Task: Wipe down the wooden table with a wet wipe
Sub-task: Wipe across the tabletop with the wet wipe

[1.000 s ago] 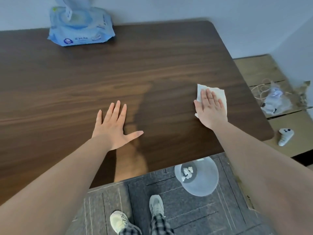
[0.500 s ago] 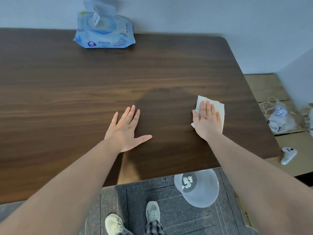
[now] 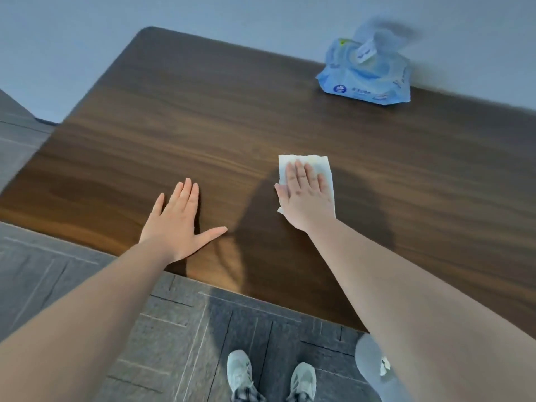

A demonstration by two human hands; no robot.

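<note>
The dark wooden table point(image 3: 174, 134) fills most of the view. A white wet wipe point(image 3: 323, 166) lies flat on it near the middle. My right hand point(image 3: 306, 198) presses flat on the wipe, fingers together and stretched out, covering its lower part. My left hand point(image 3: 177, 224) rests palm down on the bare wood to the left, near the table's front edge, holding nothing, thumb spread out.
A blue pack of wet wipes point(image 3: 367, 78) with its lid flipped up sits at the back of the table by the wall. A translucent bin point(image 3: 374, 369) stands on the grey tiled floor point(image 3: 87, 285) under my right arm. My shoes point(image 3: 242, 375) are near the table's front edge.
The view has swung to the left, so the table's left corner now shows. My right hand has slid the wipe leftwards across the table, closer to my left hand, which stays flat.
</note>
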